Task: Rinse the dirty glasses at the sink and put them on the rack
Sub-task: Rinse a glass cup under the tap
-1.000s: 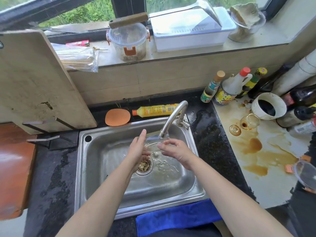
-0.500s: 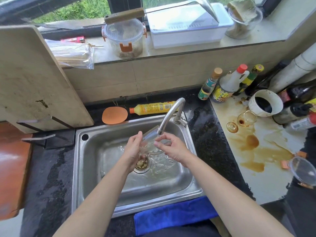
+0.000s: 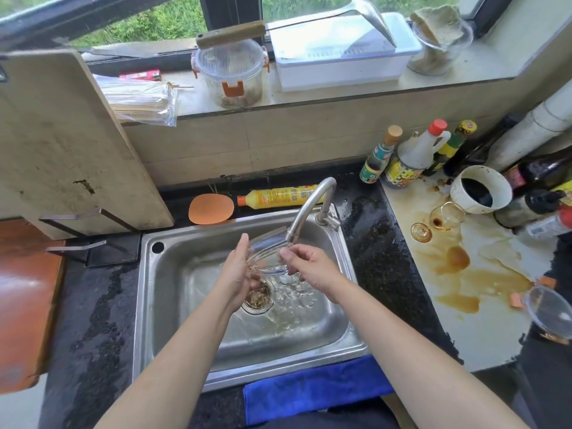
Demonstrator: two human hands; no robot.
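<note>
A clear glass (image 3: pixel 266 250) is held tilted under the tap (image 3: pixel 309 209), over the sink (image 3: pixel 192 305), just above the drain (image 3: pixel 258 300). Water runs from the spout onto it and splashes into the basin. The left hand (image 3: pixel 240 270) holds the glass from the left, palm toward it and fingers (image 3: pixel 243 246) mostly straight, pressed to its side. The right hand (image 3: pixel 309 267) holds it from the right, thumb and fingers curled onto its rim. Both hands are clamped on the glass.

Behind the sink lie an orange pad (image 3: pixel 211 209) and a yellow bottle (image 3: pixel 278 196) on its side. A blue cloth (image 3: pixel 312 388) lies at the sink's near edge. To the left a cutting board (image 3: pixel 62 144) leans on a metal stand (image 3: pixel 89 239).

To the right, on the pale worktop (image 3: pixel 483 335), a stemmed glass (image 3: pixel 439 219) lies tipped over with brown dregs, beside a brown spill (image 3: pixel 458 267). A white cup (image 3: pixel 479 188) holding dark liquid stands just behind it, with sauce bottles (image 3: pixel 411 156) near the wall. A clear lid (image 3: pixel 551 311) sits at the right edge.

On the windowsill (image 3: pixel 340 97) stand a round tub (image 3: pixel 230 72) and a white rack (image 3: pixel 340 57), with a ladle (image 3: pixel 309 26) lying across them.
</note>
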